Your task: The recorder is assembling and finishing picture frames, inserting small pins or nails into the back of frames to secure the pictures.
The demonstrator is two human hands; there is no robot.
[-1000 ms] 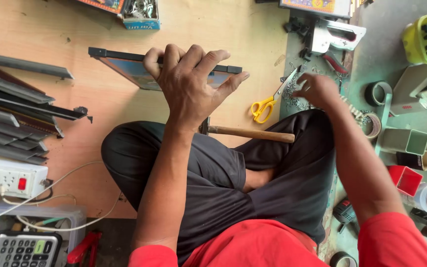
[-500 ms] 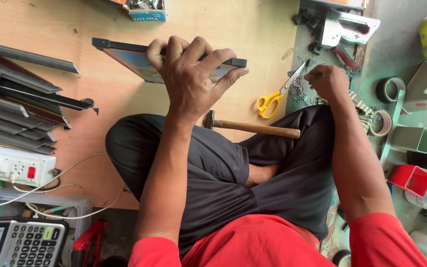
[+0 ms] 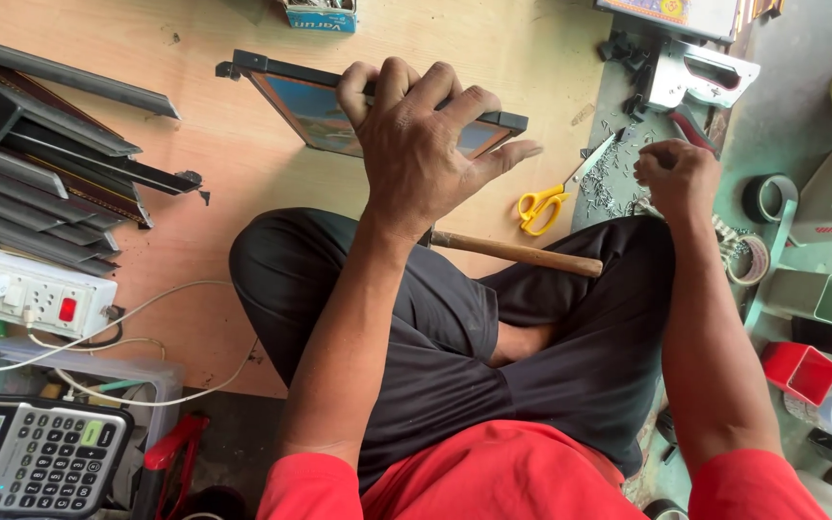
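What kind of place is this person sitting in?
Probably a picture-framing workshop. The left hand holds a framed picture, dark frame mouldings lie stacked nearby, and a hammer, a staple gun and small nails lie close by.

The picture frame [image 3: 300, 91] is black around a blue print. The scissors [image 3: 546, 202] have yellow handles, the hammer [image 3: 517, 252] a pale wooden shaft. The power strip [image 3: 36, 299] is white with a red switch. The worktop [image 3: 233, 193] is light tan wood.
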